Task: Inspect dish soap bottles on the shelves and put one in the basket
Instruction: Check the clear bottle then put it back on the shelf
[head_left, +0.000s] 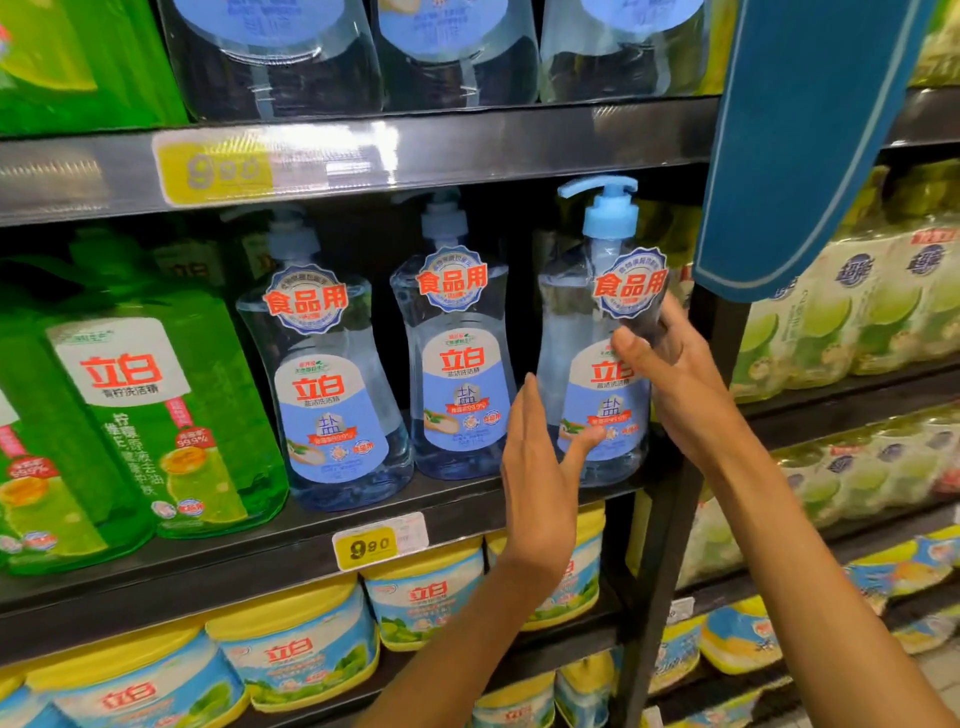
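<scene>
Where the middle shelf (291, 535) begins at the left, green dish soap bottles (156, 415) stand packed together, their white labels facing out. Next along the same shelf come two clear blue pump bottles: the first (327, 395) a little forward, the second (457, 364) just beside it and set slightly further back. A yellow price tag (371, 545) reading 9.90 is clipped to the shelf edge below them (a larger, blurred tag (218, 166) sits on the shelf edge above).

The left hand (540, 467) is raised in front of the shelf with fingers straight and held together, palm turned toward the third pump bottle (602, 364); its thumb lies against the lower label, and the fingertips reach up along the bottle's left side. That third bottle, the one being handled, stands at the right end of the row, upright, its base near the shelf; whether it rests on the shelf or is lifted just clear I cannot tell. The right hand (670, 374) grips it at the narrow waist, thumb curled across the front just above the label and fingers wrapped round the right side.

Further right, past the dark upright post (670, 519), pale green bottles (841, 312) fill the neighbouring shelves. A blue brim (810, 130) hangs into the top right corner. Yellow-lidded tubs (296, 649) line the shelf beneath.
</scene>
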